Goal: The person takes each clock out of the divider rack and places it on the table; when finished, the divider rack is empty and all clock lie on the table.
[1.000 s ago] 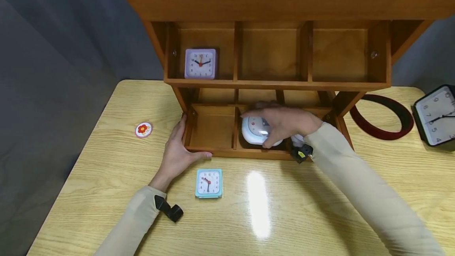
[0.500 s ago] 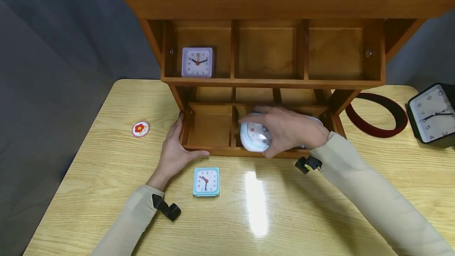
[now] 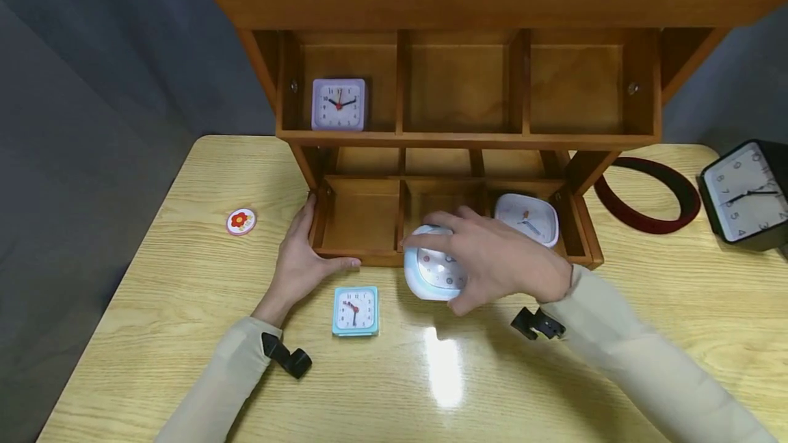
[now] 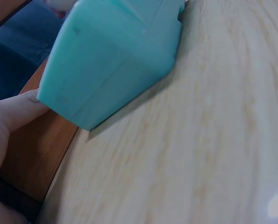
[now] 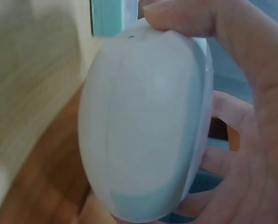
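My right hand [image 3: 492,258] grips a rounded white and light-blue alarm clock [image 3: 421,272] by its sides; its dial faces up, partly covered by the fingers. This clock [image 5: 139,116] overlaps the front edge of the bottom tier in the head view. My left hand [image 3: 301,262] rests against the left front corner of the wooden tiered shelf [image 3: 363,258], thumb along the front edge and fingers along the side. Close to that thumb, a square turquoise clock [image 3: 356,310] stands on the table. Another white rounded clock [image 3: 526,217] lies in the bottom tier's right compartment.
A purple square clock [image 3: 338,104] sits in the middle tier's left compartment. The upper tier [image 3: 431,2] overhangs the back. A round flower badge [image 3: 241,221] lies at left. To the right are a dark red ring-shaped band [image 3: 661,221] and a black-framed clock [image 3: 745,190].
My right hand has brought the light-blue and white clock out of the bottom tier's middle compartment, toward the front. The white clock at right has come into fuller view. The left hand stays put.
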Motion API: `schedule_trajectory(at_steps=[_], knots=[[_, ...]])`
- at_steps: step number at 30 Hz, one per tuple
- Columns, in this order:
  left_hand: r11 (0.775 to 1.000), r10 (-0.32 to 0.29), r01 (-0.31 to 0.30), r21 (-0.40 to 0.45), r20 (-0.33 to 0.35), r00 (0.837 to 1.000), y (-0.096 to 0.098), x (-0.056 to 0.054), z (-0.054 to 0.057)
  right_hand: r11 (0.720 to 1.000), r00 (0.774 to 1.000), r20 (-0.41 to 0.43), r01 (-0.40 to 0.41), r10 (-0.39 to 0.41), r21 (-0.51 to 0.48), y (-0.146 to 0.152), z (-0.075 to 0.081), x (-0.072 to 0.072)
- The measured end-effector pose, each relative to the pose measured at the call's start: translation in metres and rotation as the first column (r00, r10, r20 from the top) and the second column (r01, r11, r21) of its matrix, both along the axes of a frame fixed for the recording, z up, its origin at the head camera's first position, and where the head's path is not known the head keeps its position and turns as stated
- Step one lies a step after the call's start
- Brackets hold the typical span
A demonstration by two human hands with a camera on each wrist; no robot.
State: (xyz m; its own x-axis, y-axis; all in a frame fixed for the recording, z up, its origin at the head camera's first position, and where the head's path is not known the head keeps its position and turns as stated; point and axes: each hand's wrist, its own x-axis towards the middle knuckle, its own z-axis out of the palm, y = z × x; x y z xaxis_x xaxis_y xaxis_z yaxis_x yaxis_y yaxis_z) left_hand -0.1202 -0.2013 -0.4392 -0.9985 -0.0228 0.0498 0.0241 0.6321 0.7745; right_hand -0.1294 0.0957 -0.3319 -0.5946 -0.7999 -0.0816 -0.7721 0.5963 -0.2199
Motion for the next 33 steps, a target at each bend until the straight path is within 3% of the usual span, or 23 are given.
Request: schedule_trajectory(at_steps=[8, 12, 17, 33], knots=[[1.000, -0.007, 0.007, -0.020, -0.007, 1.000, 0.000, -0.003, -0.001, 0.998, 0.998, -0.032, -0.055, 0.054, -0.026, -0.006, -0.013, 0.035], [1.000, 0.004, -0.004, -0.018, 0.002, 1.000, -0.001, -0.001, -0.002, 0.999, 0.999, 0.015, -0.045, 0.045, 0.001, -0.012, -0.018, 0.044], [1.000, -0.001, 0.001, -0.007, 0.003, 1.000, 0.000, 0.000, -0.002, 0.999, 0.998, 0.054, -0.026, 0.024, 0.036, -0.016, -0.027, 0.047], [1.000, 0.002, -0.002, -0.002, 0.010, 1.000, 0.001, 0.000, 0.001, 0.998, 0.998, 0.056, -0.029, 0.026, 0.052, -0.025, -0.046, 0.047]])
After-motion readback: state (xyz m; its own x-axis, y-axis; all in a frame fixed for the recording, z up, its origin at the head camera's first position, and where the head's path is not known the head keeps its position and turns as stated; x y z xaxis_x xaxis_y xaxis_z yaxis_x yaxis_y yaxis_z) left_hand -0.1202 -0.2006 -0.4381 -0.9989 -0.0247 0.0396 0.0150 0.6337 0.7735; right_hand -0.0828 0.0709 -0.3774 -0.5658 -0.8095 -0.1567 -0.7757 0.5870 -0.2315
